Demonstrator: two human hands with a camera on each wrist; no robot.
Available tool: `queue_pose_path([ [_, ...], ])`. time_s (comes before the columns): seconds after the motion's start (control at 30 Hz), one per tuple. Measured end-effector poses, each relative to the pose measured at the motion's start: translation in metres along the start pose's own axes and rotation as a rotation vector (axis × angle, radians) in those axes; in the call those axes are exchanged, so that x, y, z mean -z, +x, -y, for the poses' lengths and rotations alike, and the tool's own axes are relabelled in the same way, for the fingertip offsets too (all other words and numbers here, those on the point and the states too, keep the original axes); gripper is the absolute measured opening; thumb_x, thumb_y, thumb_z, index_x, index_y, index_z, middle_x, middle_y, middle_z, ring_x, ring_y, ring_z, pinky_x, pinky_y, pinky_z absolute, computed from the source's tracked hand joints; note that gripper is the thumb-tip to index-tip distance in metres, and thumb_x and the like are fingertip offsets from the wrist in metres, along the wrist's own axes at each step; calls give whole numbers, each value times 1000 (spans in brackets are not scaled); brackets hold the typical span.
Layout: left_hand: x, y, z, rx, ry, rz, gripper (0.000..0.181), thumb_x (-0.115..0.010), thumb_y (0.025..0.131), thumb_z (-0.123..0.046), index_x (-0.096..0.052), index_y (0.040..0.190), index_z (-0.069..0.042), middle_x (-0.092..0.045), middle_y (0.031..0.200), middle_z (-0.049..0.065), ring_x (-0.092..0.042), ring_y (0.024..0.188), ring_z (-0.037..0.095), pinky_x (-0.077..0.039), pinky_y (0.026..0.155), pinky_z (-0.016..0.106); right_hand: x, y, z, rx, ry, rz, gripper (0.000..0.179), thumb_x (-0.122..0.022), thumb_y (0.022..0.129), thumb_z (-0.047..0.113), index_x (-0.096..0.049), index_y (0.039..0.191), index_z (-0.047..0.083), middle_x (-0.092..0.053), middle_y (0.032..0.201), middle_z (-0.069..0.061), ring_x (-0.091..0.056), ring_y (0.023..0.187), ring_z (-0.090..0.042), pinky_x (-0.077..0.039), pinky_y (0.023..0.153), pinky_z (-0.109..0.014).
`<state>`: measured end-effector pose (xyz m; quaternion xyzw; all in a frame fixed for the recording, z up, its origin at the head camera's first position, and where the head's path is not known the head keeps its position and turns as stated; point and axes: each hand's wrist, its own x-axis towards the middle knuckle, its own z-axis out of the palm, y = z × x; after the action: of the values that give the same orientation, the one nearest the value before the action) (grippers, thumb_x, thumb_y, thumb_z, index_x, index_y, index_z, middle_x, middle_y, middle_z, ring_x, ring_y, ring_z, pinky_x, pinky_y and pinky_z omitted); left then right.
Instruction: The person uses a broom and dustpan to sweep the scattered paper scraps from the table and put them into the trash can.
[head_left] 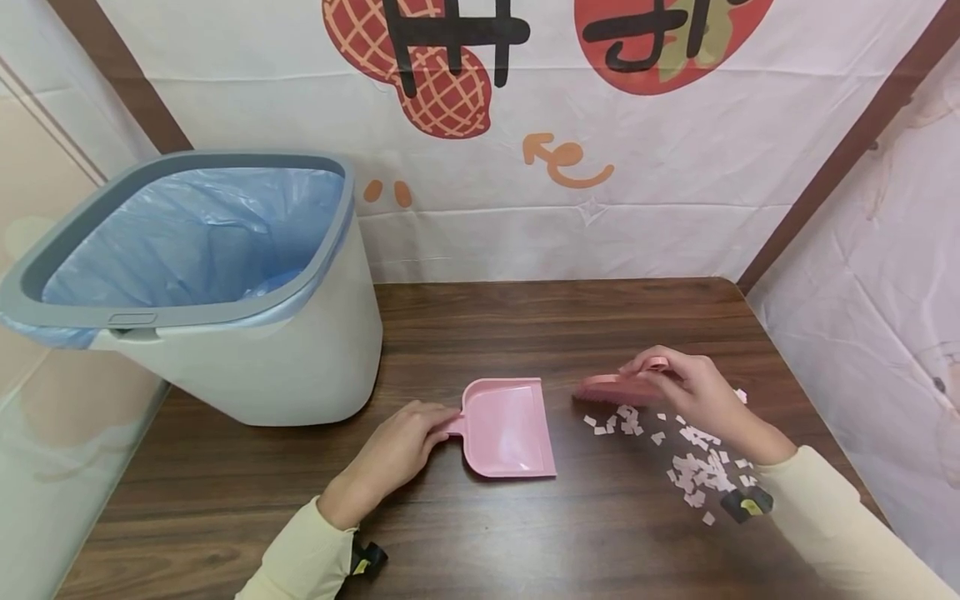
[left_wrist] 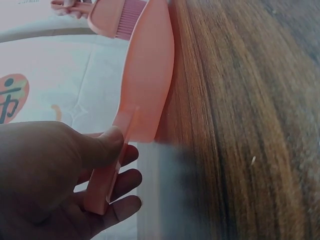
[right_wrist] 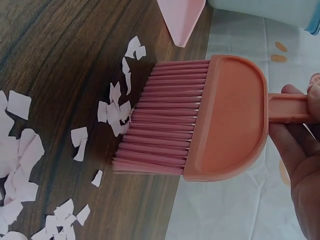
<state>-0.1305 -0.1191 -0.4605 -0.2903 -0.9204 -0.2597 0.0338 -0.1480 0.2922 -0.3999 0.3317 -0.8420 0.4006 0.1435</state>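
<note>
A pink dustpan (head_left: 506, 429) lies on the table with its wide edge facing right. My left hand (head_left: 401, 442) grips its short handle; the left wrist view shows thumb and fingers around that handle (left_wrist: 102, 187). On the right, my right hand (head_left: 693, 396) holds a small pink hand brush (right_wrist: 227, 120) by its handle. The brush's bristles (right_wrist: 162, 115) are at the tabletop beside a few scraps of paper. More torn white paper scraps (head_left: 701, 473) are scattered under and near my right forearm, most of them in a loose heap.
A pale bin (head_left: 315, 367) lined with a blue bag (head_left: 195, 233) stands at the left back of the wooden table (head_left: 480, 542). Behind the table hangs a printed white cloth (head_left: 675, 167). Each wrist wears a black strap device (head_left: 746, 504).
</note>
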Motion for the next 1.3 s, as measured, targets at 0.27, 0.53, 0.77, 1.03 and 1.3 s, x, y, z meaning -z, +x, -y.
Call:
queue_pose_path([
  [0.27, 0, 1, 1, 6, -8, 12, 27, -72, 94, -6, -74, 120, -4, -74, 117, 6, -68, 109, 23, -52, 96, 40, 7, -2, 17, -138, -124, -168, 23, -65, 91, -14, -68, 105, 4, -75, 100, -5, -68, 88, -1, -49, 67, -10],
  [0.53, 1, 1, -1, 14, -4, 5, 27, -72, 94, -4, -73, 121, -4, -74, 118, 7, -68, 108, 24, -52, 96, 41, 1, 0, 36, -214, -482, -373, 13, -68, 92, -6, -61, 103, -3, -70, 82, -14, -65, 68, -20, -44, 56, -14],
  [0.77, 1, 1, -2, 14, 0, 5, 29, -72, 94, -4, -73, 122, -3, -73, 120, 7, -67, 109, 25, -52, 97, 41, -7, -8, 32, -230, -606, -391, 8, -62, 91, -6, -58, 98, -4, -59, 70, -13, -51, 54, -21, -43, 47, -43],
  [1.03, -1, 2, -1, 7, -3, 0, 28, -73, 93, -4, -73, 121, -4, -73, 119, 7, -67, 108, 25, -52, 96, 41, -20, -13, 28, -281, -588, -350, 6, -61, 92, -1, -58, 96, -1, -63, 72, -16, -58, 56, -31, -47, 51, -53],
  [1.3, 0, 1, 0, 11, -2, 10, 27, -72, 94, -7, -74, 121, -6, -74, 119, 6, -67, 110, 23, -52, 97, 40, -36, -8, 33, -285, -542, -352, 8, -65, 91, 0, -58, 94, 3, -65, 74, -14, -63, 60, -33, -48, 54, -52],
])
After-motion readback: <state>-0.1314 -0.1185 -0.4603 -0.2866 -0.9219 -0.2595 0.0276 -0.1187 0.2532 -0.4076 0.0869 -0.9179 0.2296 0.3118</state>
